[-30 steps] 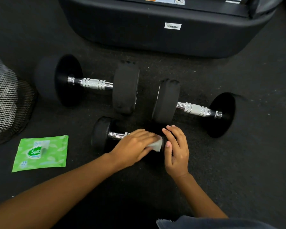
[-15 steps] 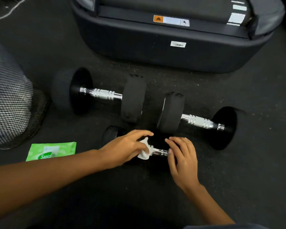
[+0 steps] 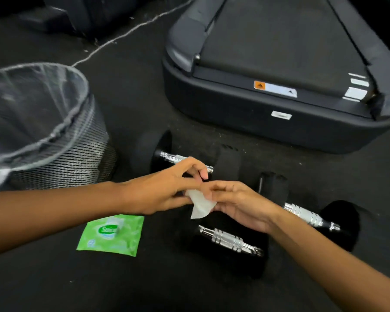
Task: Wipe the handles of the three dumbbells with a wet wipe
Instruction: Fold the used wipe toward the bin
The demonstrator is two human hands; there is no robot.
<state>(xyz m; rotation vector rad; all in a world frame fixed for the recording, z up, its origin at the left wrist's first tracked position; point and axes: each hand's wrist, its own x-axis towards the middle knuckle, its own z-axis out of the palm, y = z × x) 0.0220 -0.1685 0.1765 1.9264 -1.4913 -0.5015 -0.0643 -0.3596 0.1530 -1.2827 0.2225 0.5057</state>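
Dim, softly blurred wide-angle view

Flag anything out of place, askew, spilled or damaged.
Nothing is spilled or damaged. One oddity: a light string trails loose across the floor beyond the mesh bin. The left hand and right hand pinch the wet wipe above the nearest dumbbell.

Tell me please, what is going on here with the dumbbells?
A person holds a white wet wipe above the floor, the left hand and the right hand each pinching it. Neither hand grips a dumbbell. Three lie on the dark floor: the small dumbbell nearest, the left large dumbbell and the right large dumbbell behind it. A green wipes pack lies to the left, near a mesh bin.
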